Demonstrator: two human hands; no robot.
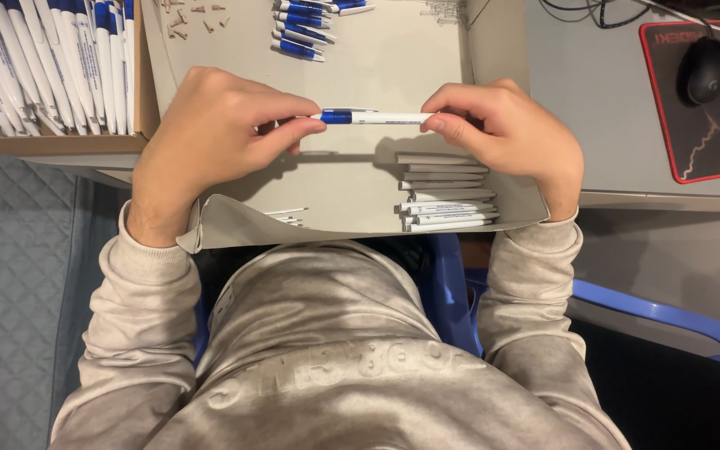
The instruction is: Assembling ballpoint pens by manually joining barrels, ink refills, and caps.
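So the white plastic ballpoint pen with the blue grip band (372,117) is lying flat and horizontal between the two hands, up over the middle of the grey cardboard box (393,67). Looks to me like the joining step of putting a pen together: the blue end sits at the left hand (210,146), pinched narrow between thumb and forefinger, and the white barrel end is pinched the same way by the right hand (510,133), so both grips are closed on the same pen, one at each end, with the middle of the barrel bare between them. My guess is the next bit needs the two halves kept dead in line while they get pushed or twisted together, since a slight angle would jam it. Just below the right hand there's a neat stack of white pen barrels (447,196) against the box wall, and a few thin white refills (287,215) lie near the front edge under the left hand. Farther up the box are some finished blue and white pens (302,33) and a scatter of small tan tips (189,18). Off to the left is a brown cardboard tray packed with white and blue pens (43,67), and at far right a black computer mouse (704,68) sits on a black mat with a red edge (710,142).
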